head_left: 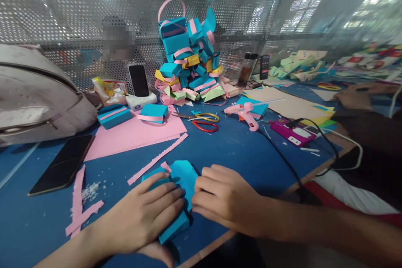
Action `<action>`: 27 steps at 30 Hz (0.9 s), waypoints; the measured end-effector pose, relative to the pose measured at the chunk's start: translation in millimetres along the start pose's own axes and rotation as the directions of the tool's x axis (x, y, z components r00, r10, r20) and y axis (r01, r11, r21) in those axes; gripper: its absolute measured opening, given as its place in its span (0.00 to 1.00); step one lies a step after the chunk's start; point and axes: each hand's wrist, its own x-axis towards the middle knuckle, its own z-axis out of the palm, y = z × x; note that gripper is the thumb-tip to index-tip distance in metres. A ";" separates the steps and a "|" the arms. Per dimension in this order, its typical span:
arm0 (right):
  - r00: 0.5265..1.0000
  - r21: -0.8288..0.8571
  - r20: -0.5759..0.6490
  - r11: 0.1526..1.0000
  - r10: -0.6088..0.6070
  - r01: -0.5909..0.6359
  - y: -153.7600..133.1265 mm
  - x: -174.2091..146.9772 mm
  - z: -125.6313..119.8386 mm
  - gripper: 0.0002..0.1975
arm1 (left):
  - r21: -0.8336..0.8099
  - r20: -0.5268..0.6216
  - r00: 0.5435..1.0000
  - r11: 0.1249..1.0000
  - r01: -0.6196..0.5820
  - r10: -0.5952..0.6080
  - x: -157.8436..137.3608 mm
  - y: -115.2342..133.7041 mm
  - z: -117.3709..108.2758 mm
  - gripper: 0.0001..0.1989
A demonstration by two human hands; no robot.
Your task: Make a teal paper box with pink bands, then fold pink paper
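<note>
A blue paper box (174, 228) with a raised flap (182, 173) lies at the table's near edge. My left hand (147, 207) is laid over it, fingers across the top and thumb toward the near side, holding it. At the flap's right edge, my right hand (224, 199) is closed with curled fingers gripping the paper; the fingertips are partly hidden. Just beyond the box is a torn pink paper strip (157, 159). Scissors (201, 120) with red and yellow handles and a pink glue gun (243, 113) lie farther back.
A stack of blue paper boxes (176, 46) rises at the back. Two boxes rest by pink sheets (135, 134). Left are a dark phone (63, 165) and a white bag (34, 96). A purple power strip (292, 132) trails cords; another person's hand (354, 97) is at right.
</note>
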 end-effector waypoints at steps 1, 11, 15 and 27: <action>1.000 0.006 0.007 1.000 0.012 -0.012 0.7 0.7 0.8 0.10 | 0.002 -0.003 1.000 1.000 0.001 -0.001 -0.1 -0.1 0.2 0.35; 0.998 0.058 0.042 0.998 0.035 -0.038 3.8 4.2 9.9 0.08 | -0.025 0.006 1.000 1.000 -0.001 0.001 -1.4 -1.4 1.9 0.34; 1.000 0.043 0.016 0.999 0.024 -0.024 4.0 5.1 10.3 0.07 | -0.047 0.036 0.999 0.999 0.008 -0.006 -0.9 -2.3 0.8 0.33; 0.996 0.118 -0.063 0.991 -0.055 0.062 -2.8 -13.8 18.0 0.05 | -0.075 0.063 0.998 0.997 0.031 -0.026 -3.0 -6.8 -0.6 0.30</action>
